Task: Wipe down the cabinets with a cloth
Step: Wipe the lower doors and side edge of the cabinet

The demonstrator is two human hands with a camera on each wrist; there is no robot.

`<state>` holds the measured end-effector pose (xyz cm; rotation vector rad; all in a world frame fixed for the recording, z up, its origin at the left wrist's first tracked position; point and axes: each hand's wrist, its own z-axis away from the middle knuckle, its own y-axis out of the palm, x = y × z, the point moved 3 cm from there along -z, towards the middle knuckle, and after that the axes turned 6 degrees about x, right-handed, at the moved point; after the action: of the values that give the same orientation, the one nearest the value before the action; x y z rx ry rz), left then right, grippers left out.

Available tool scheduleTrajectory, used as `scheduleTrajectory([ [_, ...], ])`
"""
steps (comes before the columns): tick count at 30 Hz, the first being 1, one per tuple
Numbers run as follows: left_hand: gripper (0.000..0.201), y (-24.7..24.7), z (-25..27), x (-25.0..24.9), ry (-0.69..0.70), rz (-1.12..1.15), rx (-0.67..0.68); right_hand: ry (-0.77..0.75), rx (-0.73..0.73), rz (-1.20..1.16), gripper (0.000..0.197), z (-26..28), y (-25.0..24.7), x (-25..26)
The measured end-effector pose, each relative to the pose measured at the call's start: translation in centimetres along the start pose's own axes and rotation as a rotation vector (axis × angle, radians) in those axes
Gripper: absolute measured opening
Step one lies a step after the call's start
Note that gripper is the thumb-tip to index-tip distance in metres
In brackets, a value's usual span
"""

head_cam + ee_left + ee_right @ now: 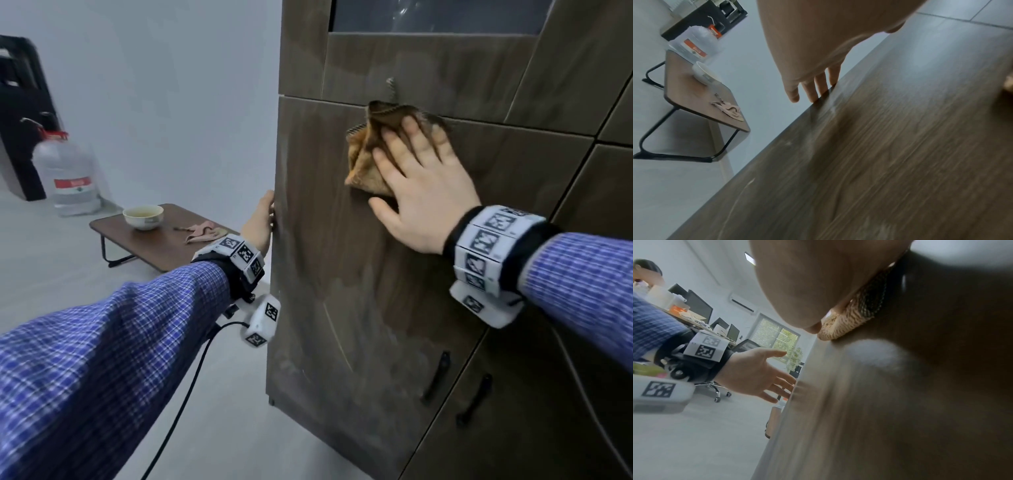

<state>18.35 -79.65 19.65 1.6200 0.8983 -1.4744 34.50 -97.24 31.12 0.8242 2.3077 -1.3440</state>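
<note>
So the cloth [371, 150] is pressed flat against the upper cabinet door [342, 274] under the right hand [424, 192], grip spread for even pressure. The door edge is steadied by the left hand [260, 222], fingers straight, probably to stop it swinging.

Cabinet door [342, 291]: dark wood-grain laminate, matt, smeared with pale streaks; the panel above it [435, 15] is glossy, glass-like, and the pull handles [435, 377] are black, matt, material unclear. Cloth [371, 144] is tan-brown woven fabric, coarse waffle-like texture in the right wrist view, crumpled, with a stitched edge. Low table [164, 246] has a smooth wood-look top on black metal-looking legs, carrying a glossy ceramic-looking bowl [143, 216] and a pinkish rag [203, 231]; the water jug [66, 171] is translucent plastic.
</note>
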Motion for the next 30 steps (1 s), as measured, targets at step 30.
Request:
scheduleTrajectory([
  [30,0.078,-3.2,1.8,18.9,-0.341,-0.036,0.009,-0.924,0.691,0.337,0.068,14.5,24.7,25.0],
])
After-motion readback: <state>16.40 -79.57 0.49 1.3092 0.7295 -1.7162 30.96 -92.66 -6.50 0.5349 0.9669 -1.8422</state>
